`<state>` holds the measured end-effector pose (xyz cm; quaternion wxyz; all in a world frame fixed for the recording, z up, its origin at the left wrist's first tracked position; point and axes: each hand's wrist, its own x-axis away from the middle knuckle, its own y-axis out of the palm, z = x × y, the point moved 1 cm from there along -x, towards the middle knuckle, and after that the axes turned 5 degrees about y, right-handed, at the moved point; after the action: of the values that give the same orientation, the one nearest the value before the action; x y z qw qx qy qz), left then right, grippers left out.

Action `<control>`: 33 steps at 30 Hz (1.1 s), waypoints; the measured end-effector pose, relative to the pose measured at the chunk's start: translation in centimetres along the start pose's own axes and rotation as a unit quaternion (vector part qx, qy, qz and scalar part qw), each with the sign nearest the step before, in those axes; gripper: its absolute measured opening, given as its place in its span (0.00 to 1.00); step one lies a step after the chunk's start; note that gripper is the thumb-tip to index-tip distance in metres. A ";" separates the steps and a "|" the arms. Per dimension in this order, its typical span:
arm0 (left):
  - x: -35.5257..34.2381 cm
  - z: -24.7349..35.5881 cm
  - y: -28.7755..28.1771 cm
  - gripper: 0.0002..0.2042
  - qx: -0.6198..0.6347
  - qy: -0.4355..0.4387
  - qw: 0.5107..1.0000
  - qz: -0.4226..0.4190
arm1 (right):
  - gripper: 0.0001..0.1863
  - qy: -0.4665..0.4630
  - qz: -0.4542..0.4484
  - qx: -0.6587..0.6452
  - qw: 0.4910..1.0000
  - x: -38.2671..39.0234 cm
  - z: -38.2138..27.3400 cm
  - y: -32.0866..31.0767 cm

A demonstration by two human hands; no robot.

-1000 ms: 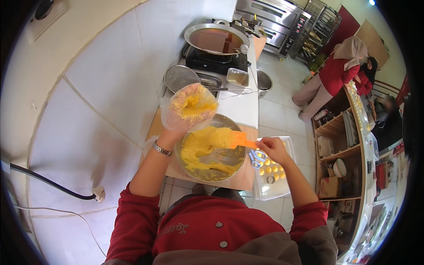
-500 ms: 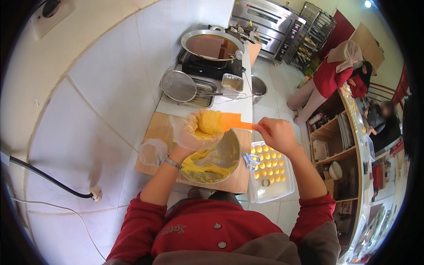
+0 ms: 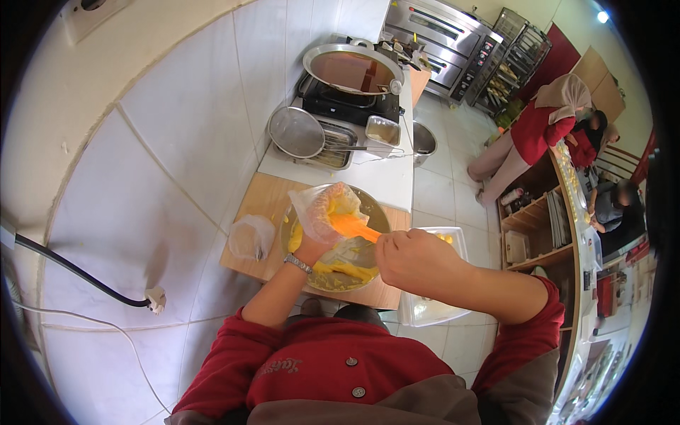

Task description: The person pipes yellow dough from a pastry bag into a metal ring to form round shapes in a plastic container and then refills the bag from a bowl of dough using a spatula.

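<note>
My left hand (image 3: 316, 239) is closed round a clear plastic piping bag (image 3: 304, 203), its mouth folded out over the fingers and smeared with yellow batter. My right hand (image 3: 423, 259) grips an orange spatula (image 3: 356, 229) by the handle, and the blade is in the mouth of the bag. Both are above a metal mixing bowl (image 3: 386, 221), where more thick yellow batter (image 3: 338, 276) clings to the bottom and wall. The bowl stands on a wooden board (image 3: 249, 202). Left of the bowl lies a crumpled clear plastic bag (image 3: 251, 236).
A white plastic tray (image 3: 425, 313) with yellow pieces sits right of the board, partly hidden under my right arm. Farther back are a strainer (image 3: 296, 132), a small metal tin (image 3: 383, 130) and a wide pan of brown liquid (image 3: 358, 73) on a stove. Several people work at the right counter.
The spatula's big yellow lump has gone from the blade, now lower inside the bag. My right hand has come down and left, covering the scissors and most of the tray.
</note>
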<state>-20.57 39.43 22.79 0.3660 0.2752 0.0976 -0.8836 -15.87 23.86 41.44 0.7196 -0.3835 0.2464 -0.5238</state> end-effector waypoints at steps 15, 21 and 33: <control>-2.9 1.1 -5.0 0.24 0.062 -0.075 0.995 0.019 | 0.09 0.369 -0.082 -0.152 0.913 3.4 3.8 1.9; -4.8 4.2 -5.4 0.22 0.108 -0.112 0.988 -0.021 | 0.06 0.389 -0.134 -0.207 0.888 -0.3 1.8 17.8; -4.3 4.7 -6.3 0.27 0.201 -0.098 0.974 -0.037 | 0.15 0.409 -0.194 -0.428 0.783 -2.3 -1.3 23.3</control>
<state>-24.41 44.70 28.97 0.2778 0.2514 -0.1078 -0.9209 -4.47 29.26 21.73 0.1968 -0.4411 0.6369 -0.6008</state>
